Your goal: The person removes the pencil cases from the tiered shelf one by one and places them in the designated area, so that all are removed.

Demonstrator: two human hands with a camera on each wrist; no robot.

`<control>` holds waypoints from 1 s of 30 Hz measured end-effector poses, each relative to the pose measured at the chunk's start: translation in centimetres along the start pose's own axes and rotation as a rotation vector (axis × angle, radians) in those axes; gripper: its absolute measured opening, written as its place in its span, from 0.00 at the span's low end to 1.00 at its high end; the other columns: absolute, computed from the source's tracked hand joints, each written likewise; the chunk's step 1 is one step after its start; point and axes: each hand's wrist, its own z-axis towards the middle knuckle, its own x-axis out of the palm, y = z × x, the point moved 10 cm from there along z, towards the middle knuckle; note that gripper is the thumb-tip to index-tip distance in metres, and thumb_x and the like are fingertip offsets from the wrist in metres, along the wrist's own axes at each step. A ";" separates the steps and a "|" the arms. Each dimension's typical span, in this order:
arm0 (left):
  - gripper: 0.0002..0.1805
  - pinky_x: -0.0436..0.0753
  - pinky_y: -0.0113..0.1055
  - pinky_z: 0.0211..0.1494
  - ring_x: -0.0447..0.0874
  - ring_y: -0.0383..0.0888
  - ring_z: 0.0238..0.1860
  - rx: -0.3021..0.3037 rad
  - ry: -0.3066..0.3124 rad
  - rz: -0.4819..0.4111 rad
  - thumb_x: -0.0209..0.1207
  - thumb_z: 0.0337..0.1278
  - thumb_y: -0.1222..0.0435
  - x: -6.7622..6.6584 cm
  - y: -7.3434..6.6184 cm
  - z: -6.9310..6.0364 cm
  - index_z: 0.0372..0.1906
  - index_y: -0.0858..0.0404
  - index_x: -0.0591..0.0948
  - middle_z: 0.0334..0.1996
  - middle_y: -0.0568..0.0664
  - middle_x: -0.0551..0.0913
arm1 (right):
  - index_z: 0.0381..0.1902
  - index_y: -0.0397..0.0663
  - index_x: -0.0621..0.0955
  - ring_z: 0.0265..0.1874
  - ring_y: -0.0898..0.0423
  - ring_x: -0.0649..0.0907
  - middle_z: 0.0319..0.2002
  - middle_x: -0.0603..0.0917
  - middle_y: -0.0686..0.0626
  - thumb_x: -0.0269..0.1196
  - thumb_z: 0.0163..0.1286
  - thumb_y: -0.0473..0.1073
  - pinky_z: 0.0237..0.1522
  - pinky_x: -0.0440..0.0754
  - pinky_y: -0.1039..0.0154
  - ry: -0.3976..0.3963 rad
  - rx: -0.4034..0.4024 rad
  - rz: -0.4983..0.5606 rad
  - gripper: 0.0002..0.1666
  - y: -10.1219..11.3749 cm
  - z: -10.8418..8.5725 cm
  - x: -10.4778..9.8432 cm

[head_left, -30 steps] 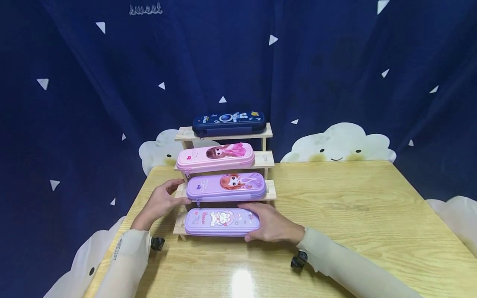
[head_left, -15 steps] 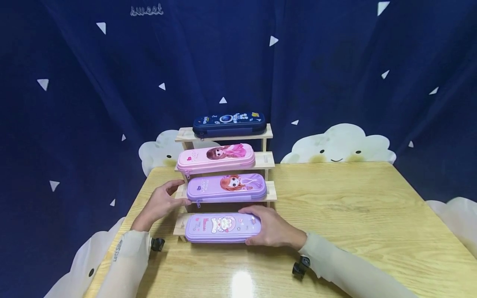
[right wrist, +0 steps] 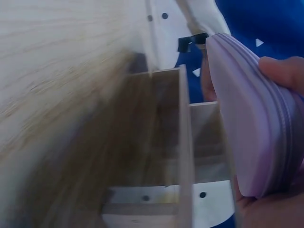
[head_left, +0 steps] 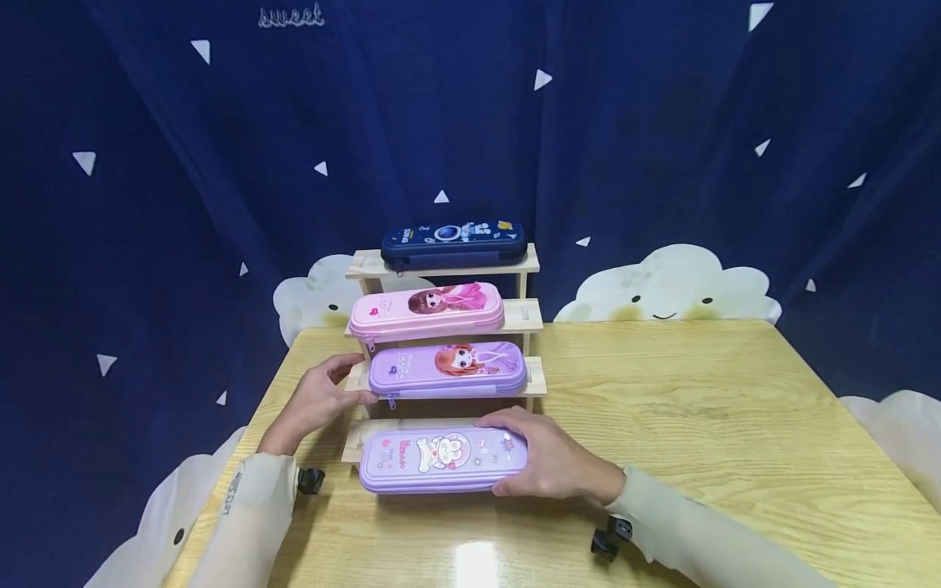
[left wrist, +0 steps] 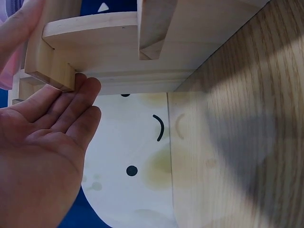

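Observation:
My right hand point(head_left: 555, 453) grips the right end of a lilac pencil case point(head_left: 434, 461) with a bunny print, thumb on the near side and fingers on the far side. In the right wrist view the case point(right wrist: 244, 118) is raised off the stand. My left hand point(head_left: 316, 406) holds the left end of the second-lowest step of the stepped wooden stand point(head_left: 358, 441). The left wrist view puts its fingers point(left wrist: 85, 99) under that step and its thumb above. A purple pencil case point(head_left: 422, 371) with a red-haired doll lies on this step, by the left thumb.
One step higher lies a pink pencil case point(head_left: 390, 314) with a doll print. A dark blue astronaut pencil case point(head_left: 448, 245) lies on the top step. The stand is on a wood-grain table point(head_left: 698, 425), before a navy curtain point(head_left: 662, 122) with triangles and clouds.
My right hand has drawn the lilac bunny case toward me, off the lowest step and slightly right, baring part of that step. The left hand has kept its place on the stand.

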 end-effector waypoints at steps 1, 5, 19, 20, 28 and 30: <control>0.45 0.67 0.55 0.79 0.68 0.65 0.74 -0.001 0.002 0.003 0.78 0.45 0.58 0.0 0.0 0.0 0.69 0.68 0.73 0.69 0.65 0.75 | 0.66 0.61 0.78 0.52 0.61 0.79 0.59 0.82 0.59 0.80 0.41 0.53 0.55 0.76 0.65 -0.004 -0.007 0.004 0.49 0.4 -0.2 -0.3; 0.45 0.67 0.55 0.79 0.69 0.65 0.73 -0.003 0.003 0.006 0.78 0.45 0.58 0.0 -0.1 0.1 0.69 0.68 0.73 0.69 0.65 0.75 | 0.65 0.64 0.78 0.51 0.61 0.79 0.58 0.82 0.59 0.80 0.41 0.53 0.52 0.75 0.66 -0.032 -0.047 0.008 0.49 1.7 -0.7 -1.8; 0.44 0.67 0.55 0.79 0.68 0.64 0.74 -0.023 0.004 0.027 0.77 0.46 0.57 0.0 0.0 0.0 0.69 0.68 0.72 0.69 0.65 0.75 | 0.65 0.62 0.77 0.51 0.59 0.81 0.59 0.83 0.56 0.80 0.45 0.49 0.51 0.76 0.68 -0.134 -0.111 0.016 0.47 4.1 -1.7 -7.6; 0.44 0.67 0.55 0.79 0.68 0.64 0.74 -0.022 0.002 0.024 0.77 0.46 0.57 0.0 0.0 0.0 0.69 0.68 0.73 0.69 0.65 0.75 | 0.65 0.62 0.77 0.51 0.58 0.81 0.60 0.83 0.55 0.80 0.45 0.48 0.51 0.76 0.68 -0.141 -0.097 0.023 0.46 4.1 -1.8 -8.2; 0.43 0.67 0.54 0.79 0.68 0.64 0.74 -0.026 0.015 0.007 0.77 0.47 0.58 -0.1 -0.1 -0.1 0.69 0.67 0.73 0.69 0.65 0.74 | 0.65 0.56 0.78 0.49 0.59 0.81 0.58 0.84 0.54 0.80 0.46 0.44 0.49 0.78 0.70 -0.210 -0.046 0.027 0.45 3.9 -2.6 -11.8; 0.43 0.67 0.55 0.80 0.67 0.65 0.74 -0.027 0.020 0.007 0.77 0.47 0.58 0.0 -0.2 -0.1 0.69 0.68 0.73 0.69 0.65 0.74 | 0.64 0.55 0.78 0.48 0.59 0.81 0.57 0.84 0.54 0.80 0.46 0.43 0.48 0.78 0.70 -0.228 -0.029 0.021 0.44 3.7 -2.8 -12.5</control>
